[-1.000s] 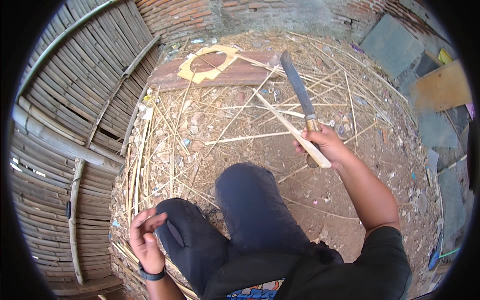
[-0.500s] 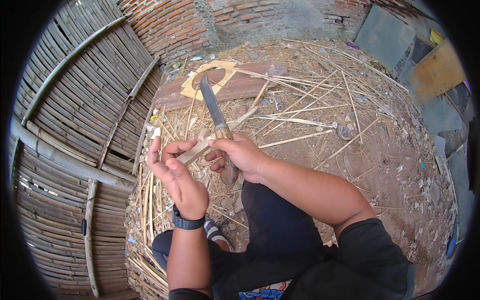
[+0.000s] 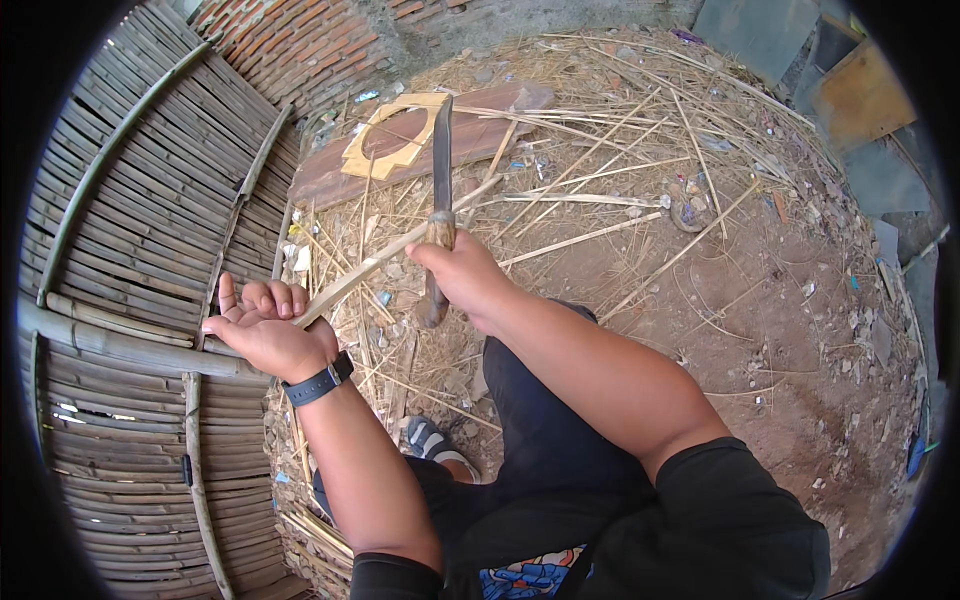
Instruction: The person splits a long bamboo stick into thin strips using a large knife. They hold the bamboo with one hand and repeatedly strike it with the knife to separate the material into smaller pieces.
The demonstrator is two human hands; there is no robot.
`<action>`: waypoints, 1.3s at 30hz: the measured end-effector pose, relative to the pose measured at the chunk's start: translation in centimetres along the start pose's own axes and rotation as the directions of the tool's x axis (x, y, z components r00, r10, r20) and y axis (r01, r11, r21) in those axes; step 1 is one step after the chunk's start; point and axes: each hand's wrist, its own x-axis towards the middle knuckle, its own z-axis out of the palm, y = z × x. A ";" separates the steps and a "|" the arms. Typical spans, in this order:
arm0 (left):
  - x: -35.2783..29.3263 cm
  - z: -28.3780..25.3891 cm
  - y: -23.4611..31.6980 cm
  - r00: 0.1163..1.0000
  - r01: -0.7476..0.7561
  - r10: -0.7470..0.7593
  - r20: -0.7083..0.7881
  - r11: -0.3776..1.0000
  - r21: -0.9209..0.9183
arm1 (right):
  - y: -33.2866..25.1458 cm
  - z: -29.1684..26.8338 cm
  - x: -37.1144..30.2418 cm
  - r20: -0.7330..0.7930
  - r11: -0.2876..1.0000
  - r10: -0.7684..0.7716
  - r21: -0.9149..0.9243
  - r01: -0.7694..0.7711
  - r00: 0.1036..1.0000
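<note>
My right hand [image 3: 463, 272] is closed around the wooden handle of a large knife [image 3: 443, 165], its dark blade pointing up and away from me. Behind the handle, a long pale strip of split bamboo [image 3: 365, 270] slants from far right to near left; whether my right fingers also grip it is hidden. Palm up at the left, my left hand [image 3: 270, 325] has its thumb out and its fingers apart and half bent. The near end of the strip lies against the little-finger side of this hand. A dark watch circles my left wrist.
A brown board [image 3: 330, 185] lies ahead, with a yellow frame [image 3: 352, 158] on it. Loose bamboo strips [image 3: 585, 240] and straw litter the dirt. A slatted bamboo wall [image 3: 120, 250] rises at left, a brick wall [image 3: 300, 40] at the back, and panels [image 3: 865, 95] lean at far right.
My left hand has moved left toward the bamboo wall and turned palm up, down to the strip's near end. The knife now points more upright, and more of the strip shows between my hands.
</note>
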 end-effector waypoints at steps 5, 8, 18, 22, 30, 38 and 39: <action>-1.2 -0.4 -0.5 0.997 0.017 -0.018 0.073 1.000 0.006 | 1.5 1.3 5.4 -0.112 0.974 -0.188 -0.146 0.171 0.976; -1.1 -1.3 -0.5 0.990 0.031 -0.026 0.135 0.999 -0.038 | 4.7 3.3 6.1 -0.195 0.937 -0.327 -0.195 0.290 0.925; -2.1 -2.5 -0.2 0.963 -0.024 0.049 0.264 0.995 -0.097 | 4.7 4.8 3.8 -0.047 0.962 -0.241 0.123 0.245 0.969; -2.7 -8.0 -1.7 0.897 -0.163 0.207 0.391 0.976 -0.144 | 3.5 5.5 3.1 -0.038 0.972 -0.229 0.043 0.231 0.973; -3.1 -3.0 -0.8 0.930 -0.368 0.359 0.081 0.907 0.203 | 3.1 7.2 2.0 0.216 0.983 -0.177 0.091 0.161 0.960; 5.5 -4.3 11.7 0.924 -0.381 0.376 0.066 0.920 0.092 | -0.8 0.6 1.6 0.330 0.970 -0.112 -0.167 0.175 0.937; 5.6 -3.4 14.9 0.899 -0.438 0.431 0.079 0.883 0.166 | -0.9 0.4 1.7 0.318 0.949 -0.132 -0.232 0.212 0.939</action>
